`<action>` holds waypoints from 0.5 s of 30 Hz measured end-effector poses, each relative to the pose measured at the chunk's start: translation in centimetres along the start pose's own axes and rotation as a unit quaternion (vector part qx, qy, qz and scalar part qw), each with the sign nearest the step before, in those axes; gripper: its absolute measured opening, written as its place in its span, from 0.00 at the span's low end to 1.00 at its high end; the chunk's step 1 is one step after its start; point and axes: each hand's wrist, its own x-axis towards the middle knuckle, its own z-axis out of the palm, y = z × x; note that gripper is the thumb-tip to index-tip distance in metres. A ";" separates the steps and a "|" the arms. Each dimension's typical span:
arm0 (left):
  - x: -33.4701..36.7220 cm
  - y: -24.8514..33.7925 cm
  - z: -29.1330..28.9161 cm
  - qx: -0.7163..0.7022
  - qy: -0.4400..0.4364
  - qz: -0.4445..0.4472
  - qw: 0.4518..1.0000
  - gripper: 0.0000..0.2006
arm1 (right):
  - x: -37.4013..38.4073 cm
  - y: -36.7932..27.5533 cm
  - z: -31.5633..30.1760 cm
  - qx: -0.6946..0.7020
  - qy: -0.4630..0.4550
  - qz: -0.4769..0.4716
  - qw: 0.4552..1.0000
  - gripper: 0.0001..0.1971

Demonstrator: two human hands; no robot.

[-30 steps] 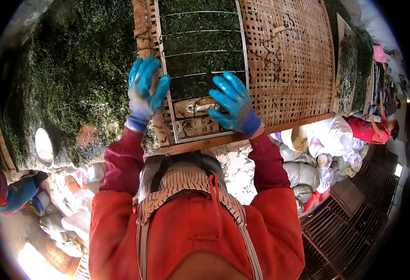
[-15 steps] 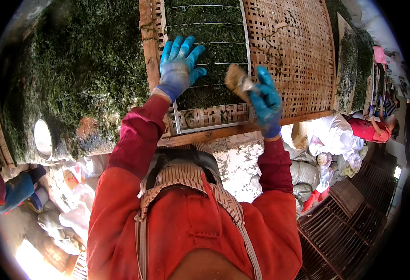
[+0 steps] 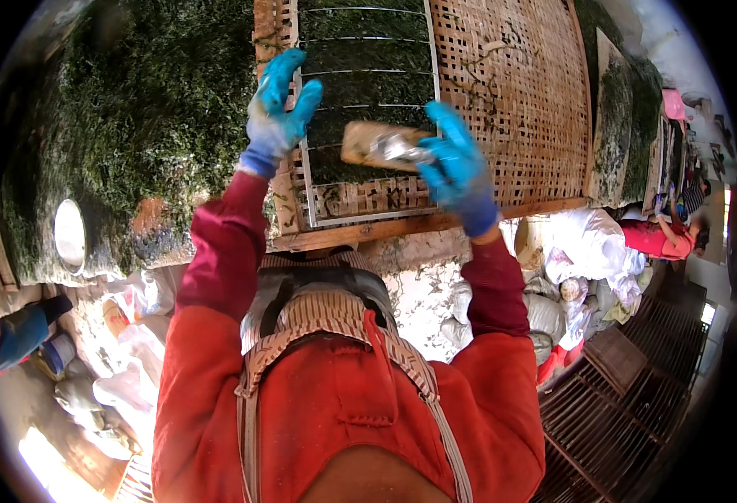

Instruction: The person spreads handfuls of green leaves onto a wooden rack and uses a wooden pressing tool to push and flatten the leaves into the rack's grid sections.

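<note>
A thin white frame with crossbars (image 3: 308,180) lies on a woven bamboo mat (image 3: 515,101), with dark green seaweed-like material (image 3: 360,88) spread between the bars. My left hand (image 3: 274,117), in a blue glove, is at the frame's left edge, thumb apart from the fingers and nothing in it. My right hand (image 3: 460,163), gloved the same way, grips a flat wooden block tool (image 3: 364,141) by its shiny handle. The block is held sideways over the lower part of the green layer. Whether it touches the layer I cannot tell.
A large heap of green material (image 3: 142,117) covers the left side, with a white bowl (image 3: 70,235) at its near edge. A wooden border (image 3: 360,230) runs along the mat's near side. White sacks (image 3: 594,243) lie at right; farther off is a person in red (image 3: 657,239).
My left hand has moved off the green layer to the frame's left edge. My right hand has swung the block leftward and turned it more level.
</note>
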 end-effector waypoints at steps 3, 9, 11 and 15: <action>-1.8 2.8 0.6 -0.090 -0.023 0.024 0.995 0.27 | -4.1 4.5 6.6 -0.113 -0.112 -0.055 0.986 0.07; -6.3 -0.6 5.3 0.423 -0.142 0.118 0.887 0.28 | -0.7 1.9 8.0 -0.138 -0.073 -0.120 0.980 0.14; -6.0 0.2 6.4 0.394 -0.131 0.095 0.905 0.28 | -2.9 3.7 9.0 -0.106 -0.066 -0.045 0.991 0.15; -6.2 -0.5 6.0 0.369 -0.130 0.107 0.914 0.28 | -2.0 2.9 8.5 -0.065 -0.092 -0.053 0.992 0.22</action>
